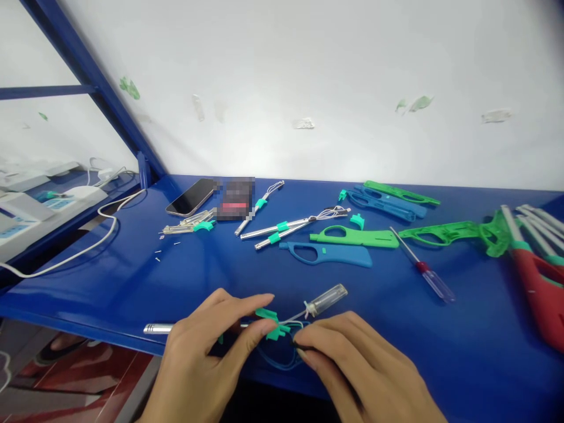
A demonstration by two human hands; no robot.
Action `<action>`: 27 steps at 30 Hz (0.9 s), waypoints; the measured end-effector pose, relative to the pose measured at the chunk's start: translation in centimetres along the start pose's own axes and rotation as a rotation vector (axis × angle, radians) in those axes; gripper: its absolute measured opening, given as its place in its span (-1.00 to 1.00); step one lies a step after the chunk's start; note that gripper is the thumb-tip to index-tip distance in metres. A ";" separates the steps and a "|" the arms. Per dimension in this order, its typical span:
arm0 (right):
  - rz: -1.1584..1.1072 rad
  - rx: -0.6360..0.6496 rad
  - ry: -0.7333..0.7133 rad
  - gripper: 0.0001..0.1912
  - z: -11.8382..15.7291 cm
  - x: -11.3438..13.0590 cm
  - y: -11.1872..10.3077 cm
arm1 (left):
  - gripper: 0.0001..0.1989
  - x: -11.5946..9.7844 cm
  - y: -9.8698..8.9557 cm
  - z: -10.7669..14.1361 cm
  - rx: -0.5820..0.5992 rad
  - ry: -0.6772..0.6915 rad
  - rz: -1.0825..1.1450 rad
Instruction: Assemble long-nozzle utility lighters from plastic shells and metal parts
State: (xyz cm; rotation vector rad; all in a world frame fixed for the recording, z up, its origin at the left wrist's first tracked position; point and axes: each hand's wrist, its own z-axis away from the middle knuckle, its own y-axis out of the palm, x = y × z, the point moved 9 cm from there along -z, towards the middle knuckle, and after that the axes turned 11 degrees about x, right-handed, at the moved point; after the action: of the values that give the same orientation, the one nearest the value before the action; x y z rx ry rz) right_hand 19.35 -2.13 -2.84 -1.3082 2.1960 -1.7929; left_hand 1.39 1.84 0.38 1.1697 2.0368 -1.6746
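At the front edge of the blue table, my left hand point(215, 346) pinches a small teal plastic part point(274, 332) between thumb and forefinger. A silver metal tube point(157, 329) sticks out to the left from under that hand. My right hand point(356, 364) is closed on a thin dark piece point(306, 346), close to the right of the teal part. Between the hands, a clear fuel tank point(328, 299) with a thin tube slants up to the right. A blue casing point(282, 363) lies partly hidden below the teal part.
Farther back on the table point(110, 276) lie a phone point(192, 197), metal tubes with wires point(282, 227), clear tanks point(189, 222), green casings point(356, 237) and blue casings point(341, 254). A screwdriver point(434, 282) and red lighters point(535, 288) are at the right. A white cable point(115, 226) crosses the left side.
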 end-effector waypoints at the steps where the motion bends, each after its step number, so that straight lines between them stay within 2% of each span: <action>1: 0.005 -0.003 0.003 -0.71 0.0 0.1 -0.1 | -0.86 -0.1 0.1 0.0 0.001 0.012 -0.004; 10: 0.029 -0.016 -0.005 -0.64 -0.2 0.5 -0.5 | -0.88 -0.5 0.8 0.1 0.044 0.056 0.007; 17: 0.029 0.020 -0.019 -0.64 0.0 0.4 0.0 | -0.85 -1.6 0.8 0.3 0.042 0.217 -0.083; 22: 0.029 0.010 -0.025 -0.69 -0.2 0.3 -0.1 | -0.68 -2.6 1.4 0.8 0.111 0.374 -0.160; 25: 0.031 -0.001 -0.037 -0.69 -0.3 0.3 -0.2 | -0.66 -2.6 1.5 0.9 0.129 0.371 -0.249; 27: 0.034 -0.009 -0.041 -0.69 -0.3 0.2 -0.2 | -0.67 -2.3 1.1 0.9 0.082 0.337 -0.321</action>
State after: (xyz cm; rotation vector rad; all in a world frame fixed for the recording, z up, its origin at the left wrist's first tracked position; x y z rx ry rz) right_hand 19.21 -2.02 -2.45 -1.2890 2.1938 -1.7309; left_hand 3.41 0.07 0.86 1.2794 2.4951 -1.8182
